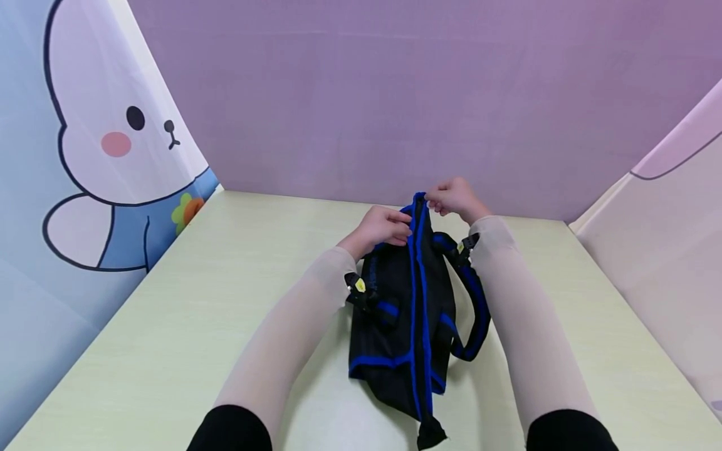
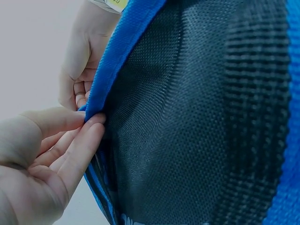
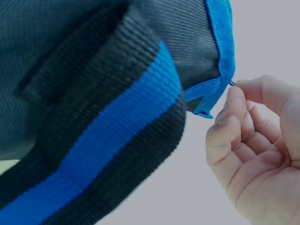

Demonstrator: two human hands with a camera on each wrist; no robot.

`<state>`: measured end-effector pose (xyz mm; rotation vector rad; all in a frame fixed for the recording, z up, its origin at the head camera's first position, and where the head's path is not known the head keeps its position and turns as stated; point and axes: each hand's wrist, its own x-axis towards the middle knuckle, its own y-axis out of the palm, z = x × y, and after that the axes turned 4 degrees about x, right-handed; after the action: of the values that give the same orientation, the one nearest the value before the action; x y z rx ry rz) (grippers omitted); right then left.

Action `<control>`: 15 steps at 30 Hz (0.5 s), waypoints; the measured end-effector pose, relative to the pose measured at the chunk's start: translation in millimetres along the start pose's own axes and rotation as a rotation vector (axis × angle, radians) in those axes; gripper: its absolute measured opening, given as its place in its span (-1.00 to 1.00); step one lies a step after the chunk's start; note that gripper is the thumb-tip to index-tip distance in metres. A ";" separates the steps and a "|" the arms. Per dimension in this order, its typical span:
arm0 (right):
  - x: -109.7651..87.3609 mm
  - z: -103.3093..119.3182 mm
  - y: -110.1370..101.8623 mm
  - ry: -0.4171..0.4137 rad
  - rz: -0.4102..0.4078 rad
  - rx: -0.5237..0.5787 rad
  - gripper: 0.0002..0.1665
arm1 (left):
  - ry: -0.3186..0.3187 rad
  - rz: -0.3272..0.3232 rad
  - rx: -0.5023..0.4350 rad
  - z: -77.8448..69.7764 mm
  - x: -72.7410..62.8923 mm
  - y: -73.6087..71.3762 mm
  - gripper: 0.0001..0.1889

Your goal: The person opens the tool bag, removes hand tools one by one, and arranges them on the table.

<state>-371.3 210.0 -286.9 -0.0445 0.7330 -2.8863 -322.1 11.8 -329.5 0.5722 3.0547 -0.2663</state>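
A black fabric bag with blue trim stands on the table, its long edge turned toward me. My left hand pinches the blue trim near the top; in the left wrist view, the thumb and fingertips meet on the blue edging. At the far top corner is my right hand. Thumb and forefinger of it pinch a small dark piece at the bag's blue corner, likely a zipper pull, mostly hidden by the fingertips. A black strap with a blue stripe hangs on the bag's right side.
The pale table runs back to a purple cloth wall. A printed cartoon curtain borders the left side, and a pale curtain the right. A black tab sticks out at the bag's near end.
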 end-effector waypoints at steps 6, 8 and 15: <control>-3.0 1.6 -2.1 -0.021 0.036 -0.035 -0.72 | 0.003 -0.010 -0.007 1.8 -1.0 -0.3 -0.65; -3.5 1.5 -2.9 -0.025 0.048 -0.048 -0.71 | 0.006 -0.011 -0.008 2.8 -1.2 -0.3 -0.64; -6.0 -0.1 -6.3 -0.085 0.072 -0.127 -0.72 | 0.013 -0.010 -0.017 3.6 -1.5 -0.4 -0.63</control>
<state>-366.3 216.5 -283.9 -0.1520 0.8813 -2.7480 -320.9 10.3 -332.9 0.5601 3.0703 -0.2380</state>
